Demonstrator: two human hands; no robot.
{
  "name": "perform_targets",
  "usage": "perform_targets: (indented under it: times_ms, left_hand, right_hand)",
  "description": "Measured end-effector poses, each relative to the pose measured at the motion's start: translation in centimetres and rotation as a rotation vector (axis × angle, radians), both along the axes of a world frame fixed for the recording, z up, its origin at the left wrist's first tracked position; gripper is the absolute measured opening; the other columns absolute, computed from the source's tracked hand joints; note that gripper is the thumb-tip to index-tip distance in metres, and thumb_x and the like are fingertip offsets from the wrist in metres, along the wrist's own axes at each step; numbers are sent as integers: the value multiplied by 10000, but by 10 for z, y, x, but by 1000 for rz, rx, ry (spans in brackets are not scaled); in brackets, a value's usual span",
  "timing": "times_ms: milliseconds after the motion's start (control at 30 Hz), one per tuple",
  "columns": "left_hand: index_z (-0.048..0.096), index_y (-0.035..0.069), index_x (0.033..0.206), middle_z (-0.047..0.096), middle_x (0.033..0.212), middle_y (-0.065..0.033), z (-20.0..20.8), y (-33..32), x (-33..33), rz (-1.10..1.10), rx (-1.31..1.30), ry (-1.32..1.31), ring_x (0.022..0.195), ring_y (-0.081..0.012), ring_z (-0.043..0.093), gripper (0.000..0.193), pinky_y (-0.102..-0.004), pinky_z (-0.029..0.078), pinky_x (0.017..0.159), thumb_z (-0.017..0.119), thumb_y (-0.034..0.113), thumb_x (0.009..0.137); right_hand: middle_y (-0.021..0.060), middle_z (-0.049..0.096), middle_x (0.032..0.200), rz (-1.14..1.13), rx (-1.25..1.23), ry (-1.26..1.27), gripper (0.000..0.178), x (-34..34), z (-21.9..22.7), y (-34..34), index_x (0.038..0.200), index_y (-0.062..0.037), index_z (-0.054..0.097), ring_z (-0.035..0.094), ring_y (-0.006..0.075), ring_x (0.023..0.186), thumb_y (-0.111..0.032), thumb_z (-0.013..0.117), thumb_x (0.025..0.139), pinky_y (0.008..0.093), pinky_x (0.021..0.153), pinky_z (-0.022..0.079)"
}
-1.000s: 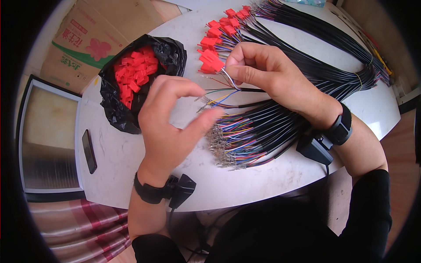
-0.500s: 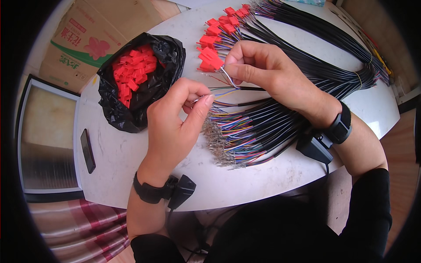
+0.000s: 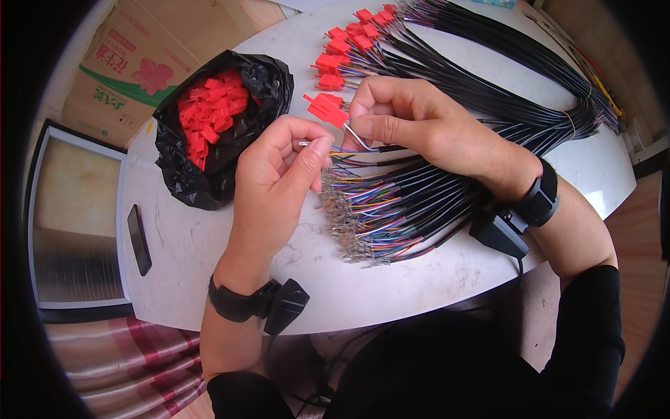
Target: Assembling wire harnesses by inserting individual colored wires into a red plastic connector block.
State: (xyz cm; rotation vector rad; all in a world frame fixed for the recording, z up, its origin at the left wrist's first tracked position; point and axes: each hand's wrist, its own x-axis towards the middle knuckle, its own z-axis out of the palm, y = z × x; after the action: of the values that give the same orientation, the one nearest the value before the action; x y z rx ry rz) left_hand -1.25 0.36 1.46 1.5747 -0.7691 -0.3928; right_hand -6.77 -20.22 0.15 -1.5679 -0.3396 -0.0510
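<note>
The left hand (image 3: 276,178) pinches a thin wire end (image 3: 305,144). The right hand (image 3: 412,126) pinches a red connector (image 3: 326,108), its fingers hiding the wires' entry. Beneath both, cable bundle (image 3: 391,209) terminals blur together.

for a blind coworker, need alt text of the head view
Over a white table, the left hand pinches a thin wire end while the right hand holds a red connector above a bundle of multicoloured wires. A black bag of red connectors sits to the left.

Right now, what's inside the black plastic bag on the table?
The black bag lies open and holds a heap of small red plastic connector housings. Only the top layer shows; the bag's folds hide how deep the heap goes and anything underneath it.
</note>
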Motion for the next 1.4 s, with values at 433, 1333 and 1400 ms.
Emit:
perform_targets:
  times_ms: [433, 1333, 1400]
  left_hand:
    - [558, -7, 988, 570, 847, -5, -5, -4, 1, -2, -4, -44, 675, -32, 466, 88, -181, 393, 604, 513, 57, 948]
    - [574, -26, 972, 589, 833, -22, -4, -1, 1, 65, 30, -108, 665, -33, 506, 81, -178, 417, 579, 557, 39, 927]
    - [573, -29, 977, 591, 841, -18, -6, -1, 1, 61, 30, -75, 687, -31, 509, 84, -178, 414, 588, 551, 36, 929]
  right_hand:
    - [-26, 603, 855, 103, -45, 75, 154, -4, 9, -3, 937, -16, 618, 528, 34, 806, -154, 552, 929, 193, 763, 420]
    - [26, 633, 834, 12, 62, 101, 156, -1, 5, -2, 913, 6, 617, 594, 81, 744, -145, 586, 932, 230, 735, 481]
    - [30, 635, 832, 35, 70, 104, 165, -3, 8, -2, 905, 7, 621, 595, 83, 746, -153, 586, 932, 232, 734, 481]
